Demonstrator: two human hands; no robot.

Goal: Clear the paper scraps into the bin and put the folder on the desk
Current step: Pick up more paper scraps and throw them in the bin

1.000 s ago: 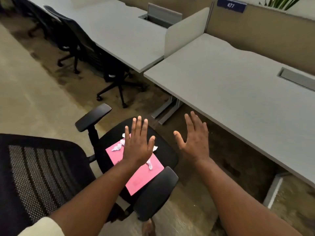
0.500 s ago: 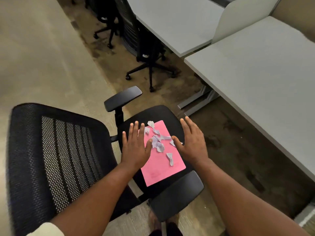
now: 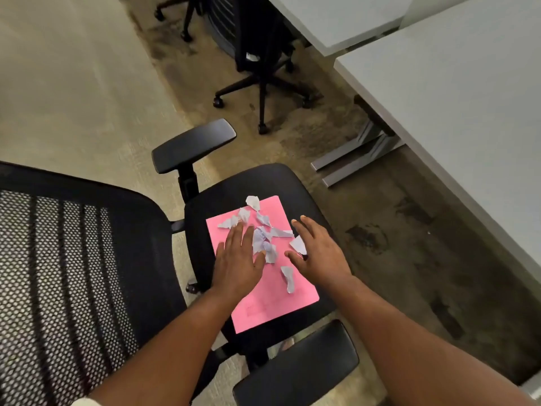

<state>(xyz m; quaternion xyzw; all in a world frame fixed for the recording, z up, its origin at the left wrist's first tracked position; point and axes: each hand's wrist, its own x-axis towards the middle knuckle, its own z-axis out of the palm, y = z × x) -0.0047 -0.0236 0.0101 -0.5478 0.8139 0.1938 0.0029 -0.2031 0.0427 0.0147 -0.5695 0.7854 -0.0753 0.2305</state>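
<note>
A pink folder (image 3: pixel 272 306) lies flat on the seat of a black office chair (image 3: pixel 234 186). Several crumpled white paper scraps (image 3: pixel 265 241) are scattered over its upper half. My left hand (image 3: pixel 238 259) rests palm down on the folder's left side, fingers spread, thumb touching the middle scraps. My right hand (image 3: pixel 317 253) hovers palm down over the folder's right edge, fingers apart, partly over one scrap (image 3: pixel 298 244). Neither hand holds anything. No bin is in view.
The chair's mesh back (image 3: pixel 73 273) fills the lower left, its armrests (image 3: pixel 193 148) flank the seat. A grey desk (image 3: pixel 468 112) runs along the right, with metal feet (image 3: pixel 351 159) on the carpet. A second black chair (image 3: pixel 257 54) stands behind.
The view has tilted down and closer to the chair seat. Both hands have lowered onto the folder, the left one moving right to touch the scraps.
</note>
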